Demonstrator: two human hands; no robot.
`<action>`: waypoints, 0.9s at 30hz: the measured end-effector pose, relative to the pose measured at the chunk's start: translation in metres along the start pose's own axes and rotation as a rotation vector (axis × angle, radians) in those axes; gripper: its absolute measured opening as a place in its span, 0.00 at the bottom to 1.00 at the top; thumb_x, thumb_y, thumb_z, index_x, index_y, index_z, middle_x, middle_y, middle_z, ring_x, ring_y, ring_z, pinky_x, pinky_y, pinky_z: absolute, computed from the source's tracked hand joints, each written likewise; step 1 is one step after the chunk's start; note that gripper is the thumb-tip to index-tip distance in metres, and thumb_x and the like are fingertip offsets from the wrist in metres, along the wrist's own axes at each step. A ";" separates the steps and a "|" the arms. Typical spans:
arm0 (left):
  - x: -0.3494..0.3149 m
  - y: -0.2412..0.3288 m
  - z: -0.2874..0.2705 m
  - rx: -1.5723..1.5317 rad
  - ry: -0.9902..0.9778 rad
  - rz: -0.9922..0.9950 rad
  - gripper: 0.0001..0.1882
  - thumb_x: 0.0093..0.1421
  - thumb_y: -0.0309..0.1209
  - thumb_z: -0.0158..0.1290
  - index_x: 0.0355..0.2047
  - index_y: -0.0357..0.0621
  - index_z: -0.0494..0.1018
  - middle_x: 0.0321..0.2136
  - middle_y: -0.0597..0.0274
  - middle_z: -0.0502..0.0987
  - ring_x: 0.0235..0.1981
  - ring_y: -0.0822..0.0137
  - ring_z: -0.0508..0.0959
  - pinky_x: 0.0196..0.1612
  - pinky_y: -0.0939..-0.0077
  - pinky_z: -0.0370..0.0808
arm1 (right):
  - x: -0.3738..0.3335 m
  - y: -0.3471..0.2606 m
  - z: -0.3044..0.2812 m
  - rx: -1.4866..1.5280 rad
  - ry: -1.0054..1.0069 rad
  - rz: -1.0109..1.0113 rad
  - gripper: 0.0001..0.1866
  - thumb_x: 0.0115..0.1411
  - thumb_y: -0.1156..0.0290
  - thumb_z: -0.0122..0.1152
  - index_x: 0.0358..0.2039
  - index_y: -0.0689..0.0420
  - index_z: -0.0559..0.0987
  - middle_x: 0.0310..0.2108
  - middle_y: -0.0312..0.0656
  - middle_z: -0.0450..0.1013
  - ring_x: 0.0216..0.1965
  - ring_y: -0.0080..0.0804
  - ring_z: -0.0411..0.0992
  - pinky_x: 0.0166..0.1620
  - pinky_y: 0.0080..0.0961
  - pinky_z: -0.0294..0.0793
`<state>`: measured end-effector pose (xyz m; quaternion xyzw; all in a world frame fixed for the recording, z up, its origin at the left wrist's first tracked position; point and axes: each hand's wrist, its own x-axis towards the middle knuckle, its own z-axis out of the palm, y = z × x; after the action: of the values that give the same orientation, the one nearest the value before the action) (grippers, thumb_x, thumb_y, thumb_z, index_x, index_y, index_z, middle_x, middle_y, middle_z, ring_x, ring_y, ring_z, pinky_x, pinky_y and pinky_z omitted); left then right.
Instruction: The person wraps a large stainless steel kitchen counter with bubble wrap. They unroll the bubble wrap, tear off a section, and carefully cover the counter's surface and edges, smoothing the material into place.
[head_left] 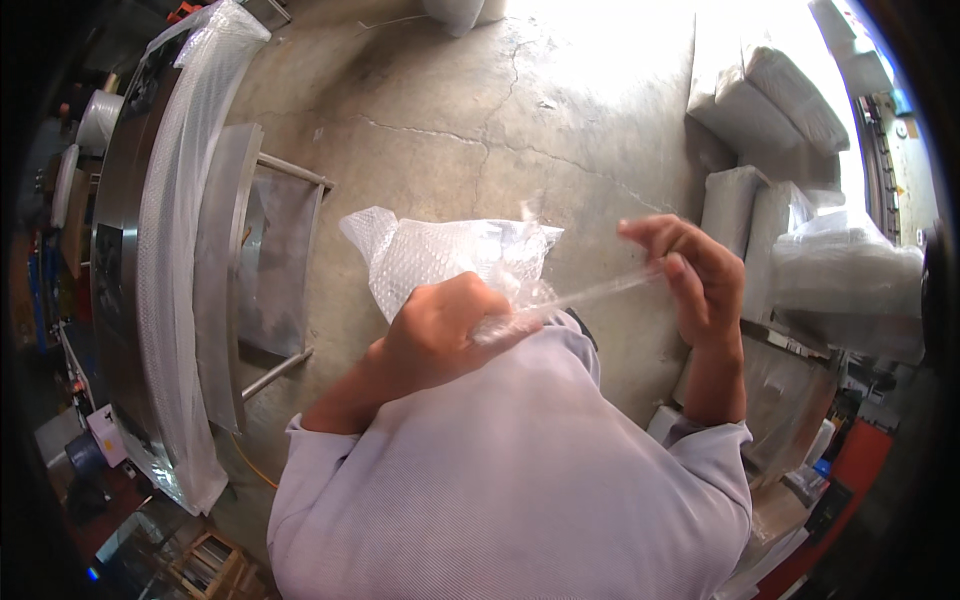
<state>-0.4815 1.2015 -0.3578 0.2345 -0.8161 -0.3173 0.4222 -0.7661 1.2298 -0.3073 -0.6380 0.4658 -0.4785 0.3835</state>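
My left hand (440, 315) is closed in front of my chest, its fingers wrapped round a bunched end of clear plastic. From there a thin see-through plastic strip (605, 290) runs taut up to my right hand (705, 285). The right thumb presses the strip's far end against the hand, while the index finger sticks out to the left. Beyond and below the left fist is a crumpled sheet of bubble wrap (420, 250), its lower part hidden by my hand and body. Whether the strip joins the bubble wrap I cannot tell.
A long metal unit under bubble wrap (170, 250) stands along the left, beside a metal table frame (285, 260). Plastic-wrapped bulky items (780, 100) and a wrapped bundle (845, 260) line the right. The concrete floor (430, 130) is cracked.
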 end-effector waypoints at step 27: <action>0.037 0.015 -0.047 0.098 -0.655 -0.179 0.12 0.51 0.28 0.61 0.29 0.39 0.67 0.21 0.52 0.73 0.23 0.49 0.78 0.26 0.59 0.75 | 0.028 -0.058 0.033 -0.367 -0.489 -0.034 0.13 0.65 0.69 0.62 0.32 0.65 0.72 0.34 0.52 0.69 0.26 0.36 0.72 0.30 0.33 0.72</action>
<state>-0.4640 1.1726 -0.3061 0.2110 -0.8987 -0.3721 0.0965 -0.7181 1.2203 -0.2537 -0.8007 0.4273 -0.2249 0.3545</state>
